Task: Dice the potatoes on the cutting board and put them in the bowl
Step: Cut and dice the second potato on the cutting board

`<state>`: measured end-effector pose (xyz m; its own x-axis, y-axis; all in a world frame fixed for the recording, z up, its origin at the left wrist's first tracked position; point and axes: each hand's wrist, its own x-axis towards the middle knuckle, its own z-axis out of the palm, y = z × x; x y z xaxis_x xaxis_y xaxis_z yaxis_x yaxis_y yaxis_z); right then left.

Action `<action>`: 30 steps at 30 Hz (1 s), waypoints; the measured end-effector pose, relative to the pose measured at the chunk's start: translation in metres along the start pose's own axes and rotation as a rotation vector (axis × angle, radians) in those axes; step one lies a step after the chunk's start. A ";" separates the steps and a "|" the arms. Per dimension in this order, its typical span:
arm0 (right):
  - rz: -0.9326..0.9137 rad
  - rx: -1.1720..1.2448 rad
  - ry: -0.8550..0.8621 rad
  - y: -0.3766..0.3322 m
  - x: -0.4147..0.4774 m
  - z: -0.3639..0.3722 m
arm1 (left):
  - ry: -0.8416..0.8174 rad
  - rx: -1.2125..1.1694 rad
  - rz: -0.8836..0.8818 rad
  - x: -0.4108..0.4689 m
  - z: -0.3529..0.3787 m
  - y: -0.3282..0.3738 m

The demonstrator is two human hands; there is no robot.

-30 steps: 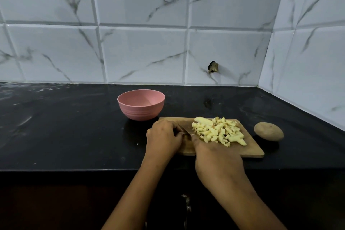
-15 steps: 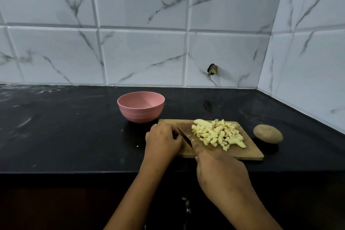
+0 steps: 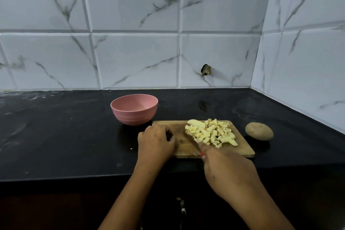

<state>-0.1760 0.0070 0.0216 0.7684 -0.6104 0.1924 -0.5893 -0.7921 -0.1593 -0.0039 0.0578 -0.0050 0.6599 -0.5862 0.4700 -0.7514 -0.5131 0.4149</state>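
A wooden cutting board (image 3: 240, 150) lies on the black tabletop (image 3: 65, 136), close to its near edge. A heap of diced potato (image 3: 211, 133) covers the middle and far half of the board. The pieces are pale yellow, with one longer uncut slice at the heap's 11 o'clock edge.

The pink bowl (image 3: 134, 115) stands upright on the tabletop at about 10 o'clock from the board, just beside its far left corner. No potato shows inside it. A whole unpeeled potato (image 3: 259, 130) sits on the tabletop at 3 o'clock from the board, near it but not touching.

The right hand (image 3: 227, 172) comes in from 5 o'clock, its fingers wrapped round the knife (image 3: 190, 139). A sliver of red handle shows at the knuckles. The dark blade points toward 11 o'clock and lies low on the board against the heap's near left edge.

The left hand (image 3: 155, 141) rests over the board's 9 o'clock end, knuckles up and fingers curled under. Whether they clasp anything cannot be told, as the fingertips are hidden.

Marbled white tiles (image 3: 134, 58) back the tabletop at 12 o'clock and along the right side, with a small dark hole (image 3: 205, 70) in one tile.
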 end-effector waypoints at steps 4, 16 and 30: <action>0.034 0.250 0.059 0.022 0.000 -0.010 | -0.014 0.105 0.069 0.002 0.000 0.007; -0.102 0.782 0.508 0.073 0.034 0.028 | -0.316 -0.481 0.143 0.042 -0.002 0.027; -0.182 0.907 0.494 0.084 0.038 0.034 | -0.708 -0.063 0.252 0.101 0.025 0.050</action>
<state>-0.1880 -0.0822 -0.0174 0.5188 -0.5799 0.6281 0.0902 -0.6934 -0.7148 0.0248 -0.0427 0.0435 0.2933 -0.9548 -0.0479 -0.8636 -0.2861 0.4150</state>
